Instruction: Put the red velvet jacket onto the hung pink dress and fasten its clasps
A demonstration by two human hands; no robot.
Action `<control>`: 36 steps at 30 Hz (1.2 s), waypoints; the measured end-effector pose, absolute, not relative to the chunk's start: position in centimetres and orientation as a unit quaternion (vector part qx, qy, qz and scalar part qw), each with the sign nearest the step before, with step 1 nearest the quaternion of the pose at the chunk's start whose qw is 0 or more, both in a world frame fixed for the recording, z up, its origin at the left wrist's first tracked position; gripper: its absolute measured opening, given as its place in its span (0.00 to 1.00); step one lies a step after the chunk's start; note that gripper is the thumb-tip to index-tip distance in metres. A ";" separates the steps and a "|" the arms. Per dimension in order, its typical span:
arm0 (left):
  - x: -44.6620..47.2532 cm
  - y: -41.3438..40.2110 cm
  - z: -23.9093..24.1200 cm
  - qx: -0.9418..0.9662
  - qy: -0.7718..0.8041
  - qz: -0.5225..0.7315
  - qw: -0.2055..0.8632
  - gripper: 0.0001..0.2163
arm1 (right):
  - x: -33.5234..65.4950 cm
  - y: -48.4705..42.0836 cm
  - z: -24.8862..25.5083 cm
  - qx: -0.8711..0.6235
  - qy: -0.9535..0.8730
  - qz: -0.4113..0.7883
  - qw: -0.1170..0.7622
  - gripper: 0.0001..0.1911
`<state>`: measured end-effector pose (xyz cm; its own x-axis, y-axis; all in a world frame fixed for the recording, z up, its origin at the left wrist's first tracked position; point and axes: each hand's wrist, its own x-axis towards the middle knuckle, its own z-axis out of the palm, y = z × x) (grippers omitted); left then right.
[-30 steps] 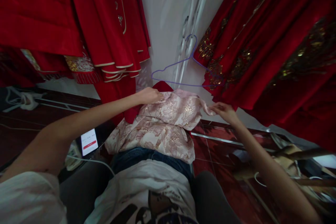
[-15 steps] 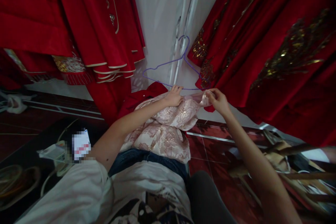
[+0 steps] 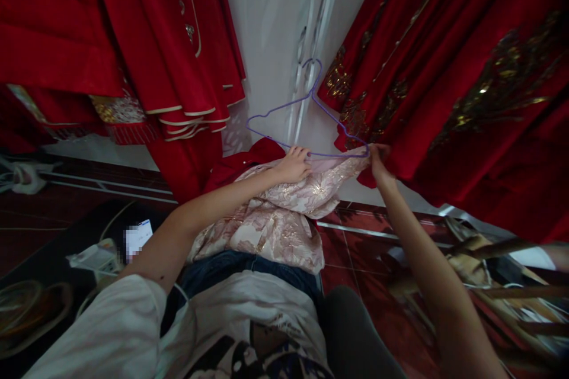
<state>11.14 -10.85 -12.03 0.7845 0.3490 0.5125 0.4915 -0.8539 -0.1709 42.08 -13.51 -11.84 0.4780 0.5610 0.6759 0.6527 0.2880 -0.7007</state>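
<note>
A purple wire hanger (image 3: 284, 109) hangs by its hook from a white metal rail. Below its lower bar a pale pink brocade garment (image 3: 271, 237) with gold thread lies bunched across my lap. My left hand (image 3: 293, 166) is closed on the garment's upper edge, close against the middle of the hanger's bar. At the hanger's right corner my right hand (image 3: 380, 160) pinches the other end of that edge and stretches it out. Part of the right fingertips is hidden by the cloth. Red fabric (image 3: 246, 160) shows behind the brocade on the left.
Red garments (image 3: 169, 41) with pale piping hang at left, and red gowns (image 3: 466, 89) with gold sequins at right. A dark table (image 3: 48, 243) on the left bears a phone (image 3: 138, 240) and a clear container. A cluttered wooden rack (image 3: 489, 260) stands at right.
My right hand has moved right and slightly up, drawing the brocade edge taut to the hanger's right corner. The hanger has tilted a little. My left hand stays nearly in place.
</note>
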 end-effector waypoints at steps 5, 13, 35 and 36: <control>11.4 -10.7 -11.6 -0.938 -0.219 -0.220 0.154 0.16 | 39.2 -12.2 -8.7 -0.546 -0.535 -0.062 0.641 0.18; 10.5 -11.1 -11.2 -0.936 -0.208 -0.225 0.171 0.17 | 38.3 -13.2 -7.0 -0.544 -0.569 -0.050 0.615 0.14; 10.7 -11.6 -11.1 -0.945 -0.205 -0.239 0.089 0.15 | 37.0 -14.7 -3.6 -0.540 -0.606 -0.105 0.574 0.14; 11.0 -11.6 -11.0 -0.946 -0.204 -0.241 0.074 0.15 | 35.9 -14.3 -3.2 -0.540 -0.615 -0.104 0.565 0.15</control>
